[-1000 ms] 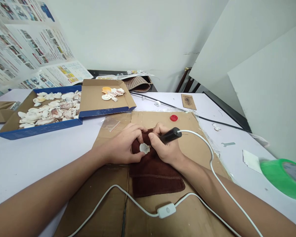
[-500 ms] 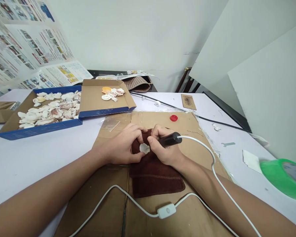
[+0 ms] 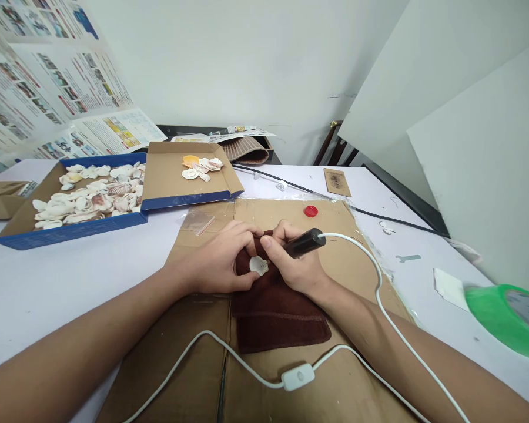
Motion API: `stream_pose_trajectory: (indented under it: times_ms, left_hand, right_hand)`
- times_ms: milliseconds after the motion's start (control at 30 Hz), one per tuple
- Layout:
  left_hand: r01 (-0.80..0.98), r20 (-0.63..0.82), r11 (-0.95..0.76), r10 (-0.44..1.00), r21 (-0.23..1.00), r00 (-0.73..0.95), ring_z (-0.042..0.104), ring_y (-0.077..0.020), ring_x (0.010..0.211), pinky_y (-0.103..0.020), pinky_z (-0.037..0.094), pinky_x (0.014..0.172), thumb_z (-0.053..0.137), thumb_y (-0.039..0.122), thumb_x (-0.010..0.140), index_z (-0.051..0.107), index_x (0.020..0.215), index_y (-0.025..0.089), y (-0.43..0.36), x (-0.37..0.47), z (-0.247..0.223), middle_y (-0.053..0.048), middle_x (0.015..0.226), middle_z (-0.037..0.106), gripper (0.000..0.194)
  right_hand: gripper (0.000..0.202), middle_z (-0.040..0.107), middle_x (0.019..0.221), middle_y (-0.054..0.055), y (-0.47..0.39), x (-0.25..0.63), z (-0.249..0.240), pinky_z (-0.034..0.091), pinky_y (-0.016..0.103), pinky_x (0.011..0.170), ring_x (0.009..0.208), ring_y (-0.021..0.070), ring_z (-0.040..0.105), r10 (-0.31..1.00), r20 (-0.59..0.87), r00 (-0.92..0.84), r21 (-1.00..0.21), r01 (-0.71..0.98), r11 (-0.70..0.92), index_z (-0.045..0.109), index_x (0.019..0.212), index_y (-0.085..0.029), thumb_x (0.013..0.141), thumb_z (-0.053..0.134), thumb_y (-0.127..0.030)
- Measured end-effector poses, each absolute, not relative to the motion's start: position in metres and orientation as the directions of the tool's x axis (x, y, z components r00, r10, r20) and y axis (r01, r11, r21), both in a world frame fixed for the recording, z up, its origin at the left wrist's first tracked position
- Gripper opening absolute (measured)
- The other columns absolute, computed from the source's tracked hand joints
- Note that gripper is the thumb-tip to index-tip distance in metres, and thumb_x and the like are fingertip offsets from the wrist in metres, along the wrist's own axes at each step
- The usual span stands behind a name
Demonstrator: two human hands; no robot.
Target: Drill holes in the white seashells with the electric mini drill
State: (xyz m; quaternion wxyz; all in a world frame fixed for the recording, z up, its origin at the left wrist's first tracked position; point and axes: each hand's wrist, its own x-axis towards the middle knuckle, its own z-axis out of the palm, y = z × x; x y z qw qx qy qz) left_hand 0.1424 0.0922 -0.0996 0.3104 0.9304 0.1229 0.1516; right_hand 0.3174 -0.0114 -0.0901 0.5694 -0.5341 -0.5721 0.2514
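One white cord switch (image 3: 297, 376) lies nearest me on the cardboard (image 3: 335, 396). Beyond it, on brown cloth (image 3: 282, 332), the left hand (image 3: 223, 258) steadies a pale, fan-shaped shell (image 3: 256, 266), dark-marked near one edge; the right hand (image 3: 302, 267) grips a black corded tool (image 3: 307, 242) beside it. Farther off stand a blue-sided box (image 3: 79, 232) of shells and a printed sheet (image 3: 64, 82), its writing too small to read.

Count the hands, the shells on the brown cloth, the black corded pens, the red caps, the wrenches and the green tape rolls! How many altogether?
Hands: 2 (left hand, right hand)
White shell on the brown cloth: 1
Black corded pen: 1
Red cap: 1
Wrench: 1
Green tape roll: 1
Total: 7
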Motion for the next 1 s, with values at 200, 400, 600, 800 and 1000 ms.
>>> stream_pose_trajectory:
  times_ms: [200,400,600,800,1000]
  left_hand:
    - [0.151,0.196,-0.764,0.342,0.627,0.919,0.055,-0.0351,0.136,-0.052,0.051,0.111,0.079,0.029,0.081,0.056,0.090,0.024,0.0919,0.1412,-0.0996,-0.011,0.138,0.064,0.026]
    - [0.154,0.186,-0.766,0.337,0.624,0.923,0.055,-0.0351,0.136,-0.052,0.050,0.112,0.079,0.029,0.081,0.055,0.091,0.023,0.0924,0.1411,-0.1000,-0.011,0.138,0.064,0.027]
    - [0.140,0.208,-0.771,0.335,0.621,0.919,0.054,-0.0352,0.137,-0.053,0.049,0.113,0.079,0.028,0.080,0.056,0.091,0.024,0.0918,0.1415,-0.1000,-0.011,0.136,0.065,0.026]
    - [0.134,0.214,-0.774,0.331,0.619,0.919,0.055,-0.0347,0.135,-0.053,0.050,0.111,0.079,0.027,0.080,0.055,0.089,0.024,0.0921,0.1414,-0.0998,-0.010,0.133,0.066,0.026]
    - [0.133,0.214,-0.769,0.333,0.626,0.918,0.056,-0.0340,0.132,-0.051,0.051,0.110,0.079,0.027,0.080,0.054,0.089,0.024,0.0922,0.1417,-0.1004,-0.010,0.130,0.066,0.027]
  right_hand:
    - [0.036,0.044,0.058,-0.006,-0.0104,0.3215,-0.0966,0.037,0.030,0.054,0.053,0.0123,0.041,0.837,0.444,0.320,-0.885,0.304,0.353,0.045,0.064,-0.026,0.088,0.069,-0.036]
    - [0.038,0.044,0.057,-0.006,-0.0100,0.3231,-0.0955,0.037,0.031,0.055,0.053,0.0127,0.042,0.845,0.419,0.332,-0.896,0.302,0.326,0.044,0.065,-0.026,0.089,0.070,-0.040]
    - [0.037,0.043,0.056,-0.006,-0.0098,0.3223,-0.0940,0.036,0.030,0.054,0.053,0.0124,0.040,0.875,0.396,0.278,-0.897,0.319,0.305,0.045,0.064,-0.025,0.087,0.070,-0.040]
    - [0.035,0.044,0.058,-0.006,-0.0097,0.3219,-0.0949,0.037,0.030,0.054,0.053,0.0127,0.042,0.875,0.399,0.273,-0.895,0.323,0.307,0.046,0.065,-0.025,0.088,0.069,-0.039]
    - [0.035,0.044,0.057,-0.006,-0.0097,0.3213,-0.0940,0.036,0.030,0.054,0.054,0.0126,0.041,0.877,0.396,0.272,-0.894,0.330,0.302,0.046,0.064,-0.025,0.087,0.069,-0.039]
